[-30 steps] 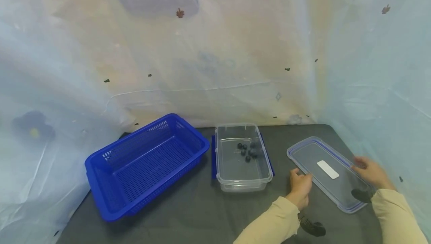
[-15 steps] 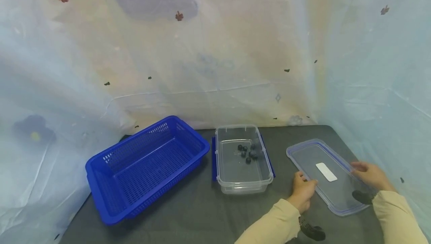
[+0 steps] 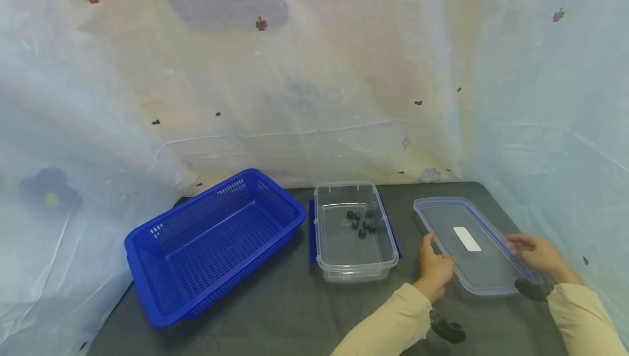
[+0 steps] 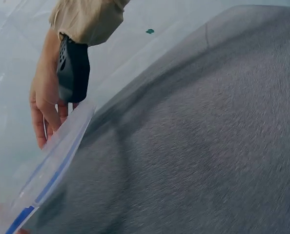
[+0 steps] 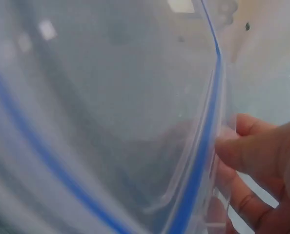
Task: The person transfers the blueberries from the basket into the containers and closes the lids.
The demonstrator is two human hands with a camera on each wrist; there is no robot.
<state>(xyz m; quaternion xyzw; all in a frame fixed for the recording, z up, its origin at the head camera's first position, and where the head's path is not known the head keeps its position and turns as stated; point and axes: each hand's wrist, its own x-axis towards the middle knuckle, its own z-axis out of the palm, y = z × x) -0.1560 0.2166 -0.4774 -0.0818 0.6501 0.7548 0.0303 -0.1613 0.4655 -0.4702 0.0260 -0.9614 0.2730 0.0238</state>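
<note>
A clear plastic lid (image 3: 486,266) with a blue seal and a white label is held in both hands at the right of the table. My left hand (image 3: 435,268) pinches its left edge. The right hand (image 3: 543,257) grips the opposite edge, thumb on one face and fingers behind, as the right wrist view shows. In the left wrist view the lid (image 4: 57,156) appears edge-on, apart from the table. Left of the hands stands a clear plastic container (image 3: 339,249), uncovered, with several small dark round pieces (image 3: 357,224) inside.
A blue perforated basket (image 3: 216,252) stands at the left of the dark table (image 3: 295,312). Blue flaps (image 3: 312,230) stick out along the container's sides. Patterned sheeting (image 3: 319,72) hangs behind and on both sides.
The lid has turned slightly and its near end has come up in the head view. My left hand has shifted a little left and up with it. Container and basket stay put.
</note>
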